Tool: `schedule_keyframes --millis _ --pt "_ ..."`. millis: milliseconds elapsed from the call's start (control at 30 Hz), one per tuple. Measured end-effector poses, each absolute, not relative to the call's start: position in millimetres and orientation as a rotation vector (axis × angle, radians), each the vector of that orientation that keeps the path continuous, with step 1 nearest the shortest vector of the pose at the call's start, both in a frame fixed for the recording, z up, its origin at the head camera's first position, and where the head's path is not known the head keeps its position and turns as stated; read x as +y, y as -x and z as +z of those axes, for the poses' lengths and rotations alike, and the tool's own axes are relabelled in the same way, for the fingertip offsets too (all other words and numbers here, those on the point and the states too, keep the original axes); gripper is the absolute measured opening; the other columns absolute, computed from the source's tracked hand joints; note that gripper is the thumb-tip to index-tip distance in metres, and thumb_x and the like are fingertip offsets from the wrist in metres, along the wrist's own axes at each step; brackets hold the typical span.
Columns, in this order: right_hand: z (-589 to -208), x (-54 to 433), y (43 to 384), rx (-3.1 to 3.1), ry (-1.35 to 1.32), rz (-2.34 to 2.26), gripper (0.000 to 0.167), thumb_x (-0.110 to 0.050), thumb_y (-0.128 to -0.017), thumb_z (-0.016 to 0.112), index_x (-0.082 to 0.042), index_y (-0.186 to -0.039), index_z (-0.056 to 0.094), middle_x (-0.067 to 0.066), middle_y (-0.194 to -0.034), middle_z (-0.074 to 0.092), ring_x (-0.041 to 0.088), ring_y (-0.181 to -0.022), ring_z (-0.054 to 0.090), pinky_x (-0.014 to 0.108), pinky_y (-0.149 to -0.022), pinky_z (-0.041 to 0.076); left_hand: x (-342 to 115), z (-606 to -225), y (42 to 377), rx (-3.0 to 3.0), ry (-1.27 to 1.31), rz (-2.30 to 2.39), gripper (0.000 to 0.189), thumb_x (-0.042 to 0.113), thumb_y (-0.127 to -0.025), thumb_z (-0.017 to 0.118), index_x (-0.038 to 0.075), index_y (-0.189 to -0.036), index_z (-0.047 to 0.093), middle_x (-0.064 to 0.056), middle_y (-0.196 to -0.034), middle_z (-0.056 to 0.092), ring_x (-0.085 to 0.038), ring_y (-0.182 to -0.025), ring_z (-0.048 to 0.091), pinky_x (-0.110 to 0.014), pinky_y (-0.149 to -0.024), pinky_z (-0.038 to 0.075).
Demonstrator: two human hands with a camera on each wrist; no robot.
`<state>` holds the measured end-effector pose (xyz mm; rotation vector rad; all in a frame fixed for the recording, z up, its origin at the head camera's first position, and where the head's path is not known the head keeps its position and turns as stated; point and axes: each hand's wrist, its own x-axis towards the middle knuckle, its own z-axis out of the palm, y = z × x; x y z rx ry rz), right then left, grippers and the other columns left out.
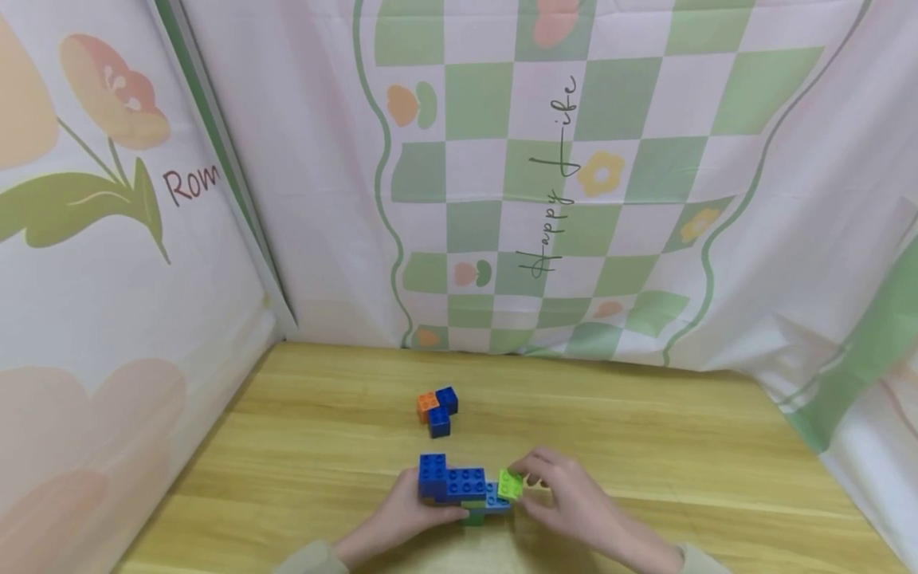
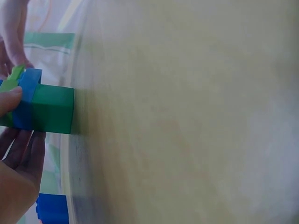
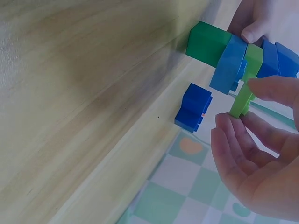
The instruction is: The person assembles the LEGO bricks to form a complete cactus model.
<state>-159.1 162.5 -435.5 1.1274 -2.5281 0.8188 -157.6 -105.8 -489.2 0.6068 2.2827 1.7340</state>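
Observation:
My left hand (image 1: 409, 506) grips a stack of building bricks (image 1: 466, 483) from its left side, thumb along the near face. Dark blue bricks top the stack, one set higher at the left end. Beneath them a lime-green layer, a light blue brick (image 3: 228, 67) and a dark green brick (image 2: 53, 109) at the bottom show in the wrist views. A separate-looking thin lime-green brick (image 1: 510, 485) is pinched between the thumb and fingers of my right hand (image 1: 574, 502). It overlaps the light blue brick's right end, close by its exposed studs in the right wrist view.
Beyond the hands, an orange brick (image 1: 426, 405) and two dark blue bricks (image 1: 440, 422) sit clustered on the wooden table (image 1: 323, 430). A checkered curtain (image 1: 476, 171) hangs along the back edge, and a printed cloth wall (image 1: 143, 303) borders the left side.

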Motion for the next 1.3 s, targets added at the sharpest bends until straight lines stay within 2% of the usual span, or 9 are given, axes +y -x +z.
schedule_keyframes --millis 433,1300 --pt "-434 164 161 -2.532 -1.231 0.789 0.038 -0.005 -0.076 0.078 -0.009 -0.113 0.069 0.0 -0.1 0.07 0.01 -0.08 0.066 0.017 -0.066 0.057 -105 -491 159 2.32 -0.593 1.703 0.047 0.025 -0.08 0.082 0.02 -0.124 0.066 -0.003 -0.12 0.073 -0.007 -0.108 0.069 -0.018 -0.096 0.052" --pt "-436 165 170 -2.519 -1.351 0.956 0.038 0.0 -0.073 0.075 -0.007 -0.109 0.068 0.001 -0.098 0.067 0.006 -0.078 0.062 0.017 -0.065 0.057 -105 -495 159 2.288 -0.617 1.736 0.045 0.023 -0.081 0.081 0.02 -0.124 0.066 -0.003 -0.12 0.073 -0.007 -0.107 0.07 -0.017 -0.094 0.053"
